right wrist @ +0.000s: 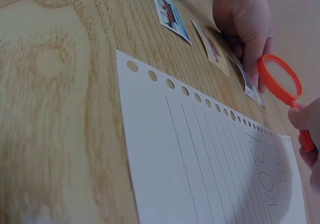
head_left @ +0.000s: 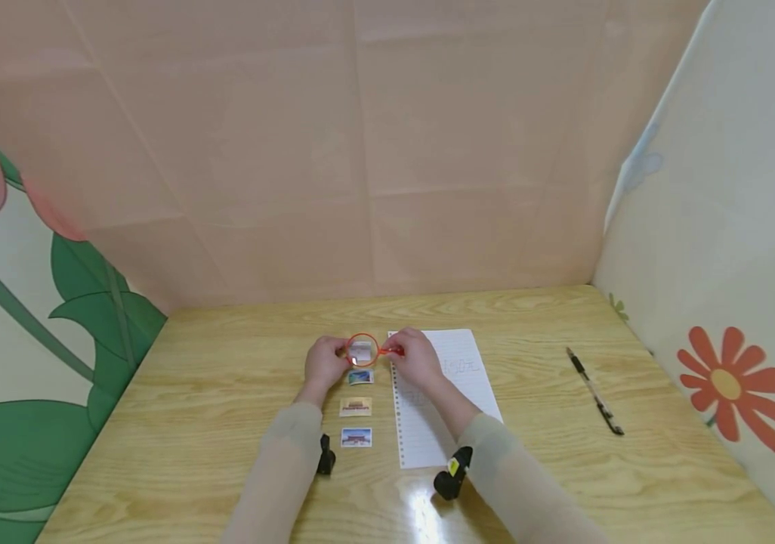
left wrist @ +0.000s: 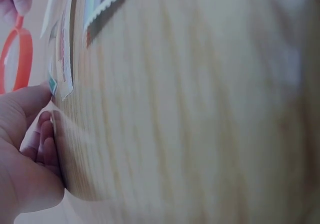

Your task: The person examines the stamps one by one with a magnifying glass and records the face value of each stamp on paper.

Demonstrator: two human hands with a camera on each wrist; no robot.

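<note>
My right hand [head_left: 416,359] grips the handle of a small red magnifying glass [right wrist: 281,78], its round lens off to the left. In the head view a pale stamp [head_left: 360,350] shows through the lens. My left hand [head_left: 325,364] has thumb and fingertips at that stamp's left edge, pinching it; in the left wrist view its other fingers [left wrist: 47,144] curl close over the wood. A blue-green stamp [head_left: 361,376] lies just below the lens. Nearer me follow a yellowish stamp [head_left: 356,406] and a stamp with a red building under blue sky [head_left: 356,437].
A lined sheet with punched holes [right wrist: 150,149] and handwriting lies under my right forearm, to the right of the stamps. Farther right a black-capped pen [head_left: 594,393] rests on the wooden table [head_left: 211,453]. Pink cloth [head_left: 279,151] hangs behind the table.
</note>
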